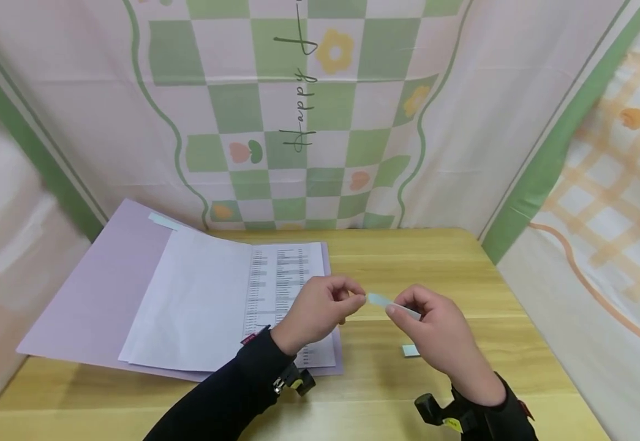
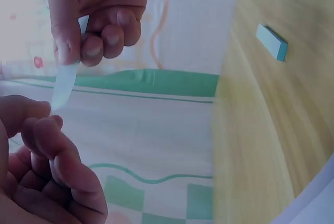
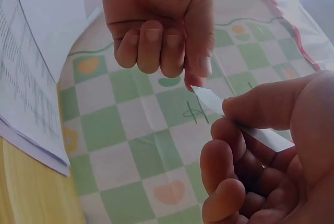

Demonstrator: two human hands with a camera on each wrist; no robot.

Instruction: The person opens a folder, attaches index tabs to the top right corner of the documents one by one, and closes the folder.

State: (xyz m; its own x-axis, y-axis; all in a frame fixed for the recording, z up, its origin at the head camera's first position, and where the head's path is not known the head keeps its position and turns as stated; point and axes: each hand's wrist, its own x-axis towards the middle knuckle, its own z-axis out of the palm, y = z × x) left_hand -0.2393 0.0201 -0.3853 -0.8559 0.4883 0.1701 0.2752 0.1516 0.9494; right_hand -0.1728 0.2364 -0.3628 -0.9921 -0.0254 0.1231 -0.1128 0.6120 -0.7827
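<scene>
Pale strip point(image 1: 378, 299) slants above the bench point(image 1: 408, 263), right of an open purple folder point(image 1: 96, 291). The left hand point(image 1: 322, 309) pinches the strip's tip between thumb and finger, a small pale block point(image 1: 410, 351) lies on the bench, and the right hand point(image 1: 440, 327) pinches the strip farther along.

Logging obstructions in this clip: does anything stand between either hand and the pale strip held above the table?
Nothing visible does: the right hand pinches the pale strip directly, and the left hand meets its other end. The small block lies on the table below, apart from both hands.
</scene>
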